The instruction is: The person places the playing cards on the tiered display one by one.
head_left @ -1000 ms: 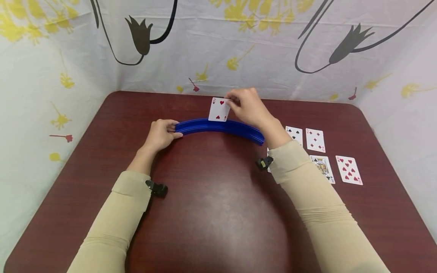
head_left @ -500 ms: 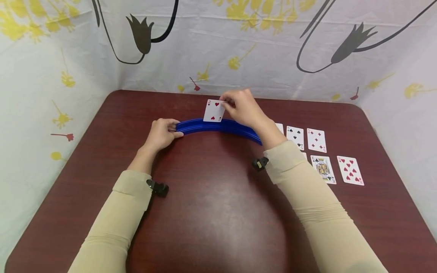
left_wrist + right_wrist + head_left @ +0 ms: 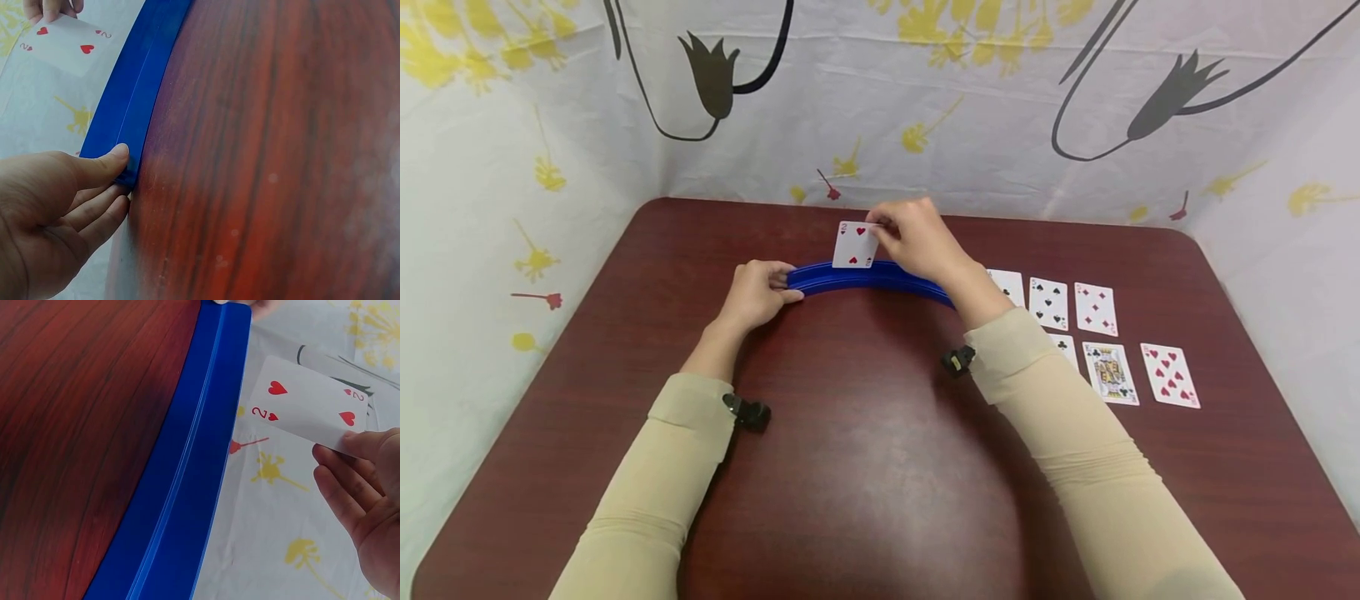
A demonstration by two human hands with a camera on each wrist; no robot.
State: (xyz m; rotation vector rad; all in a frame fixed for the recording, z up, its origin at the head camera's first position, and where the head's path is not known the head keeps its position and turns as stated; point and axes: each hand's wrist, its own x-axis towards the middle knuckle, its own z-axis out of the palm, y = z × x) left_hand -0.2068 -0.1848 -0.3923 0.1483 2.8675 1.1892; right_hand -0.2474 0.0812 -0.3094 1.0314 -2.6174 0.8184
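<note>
A curved blue card holder (image 3: 880, 276) lies on the table, its left end pinched between the thumb and fingers of my left hand (image 3: 754, 293). In the left wrist view that thumb presses on the front of the holder (image 3: 134, 94). My right hand (image 3: 917, 239) pinches a two of hearts (image 3: 854, 245) by its upper right corner, face toward me. The card stands near upright at the holder, left of its middle; in the right wrist view the card (image 3: 309, 403) appears apart from the holder (image 3: 194, 444). My right forearm hides the holder's right end.
Face-up cards lie in two rows to the right, among them a five of spades (image 3: 1048, 303), a five of diamonds (image 3: 1095, 309), a king of clubs (image 3: 1110, 372) and a heart card (image 3: 1170, 375). My right sleeve partly covers others. A patterned cloth (image 3: 880, 100) hangs behind the table.
My right hand has moved left along the holder with the two of hearts, uncovering more of the cards on the right. My left hand has kept its place on the holder.
</note>
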